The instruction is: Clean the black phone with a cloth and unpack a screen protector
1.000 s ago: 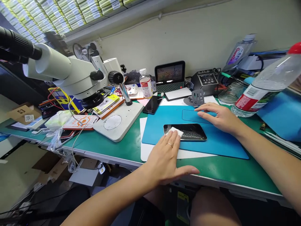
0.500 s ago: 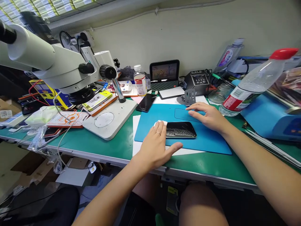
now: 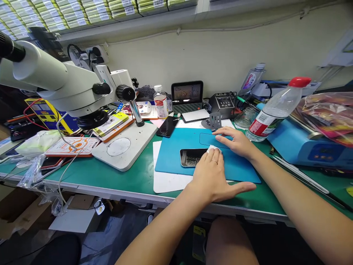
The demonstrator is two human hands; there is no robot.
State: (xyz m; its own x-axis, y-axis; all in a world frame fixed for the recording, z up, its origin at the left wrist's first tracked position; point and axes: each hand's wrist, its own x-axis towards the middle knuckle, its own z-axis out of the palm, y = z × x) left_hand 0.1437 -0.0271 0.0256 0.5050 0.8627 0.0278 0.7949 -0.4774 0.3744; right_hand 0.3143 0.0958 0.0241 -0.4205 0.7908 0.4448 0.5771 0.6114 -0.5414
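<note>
A black-screened phone [image 3: 190, 157] lies flat on the blue mat [image 3: 171, 162]. Over its right part rests my left hand [image 3: 211, 173], fingers stretched together and thumb out to the right. Those fingers press a white wipe [image 3: 214, 148] onto the glass; only its far edge peeks out. My right hand [image 3: 235, 141] is at the mat's right side, fingers bent loosely and apart from the thumb, holding nothing that I can see. Just beyond its fingertips is a grey metal stand [image 3: 215, 120]. A second dark phone [image 3: 167, 127] lies at the mat's far left corner.
A microscope [image 3: 79, 88] with a pale base [image 3: 143, 143] occupies the left. On the right stand a red-capped bottle [image 3: 275, 110] and a blue machine [image 3: 298, 147]. At the back are a small screen device [image 3: 187, 94], another bottle [image 3: 160, 103] and a black box [image 3: 222, 105].
My left hand has slid the wipe from the phone's left end to its right part, uncovering the left end. My right hand stays by the mat's right side. The view has shifted.
</note>
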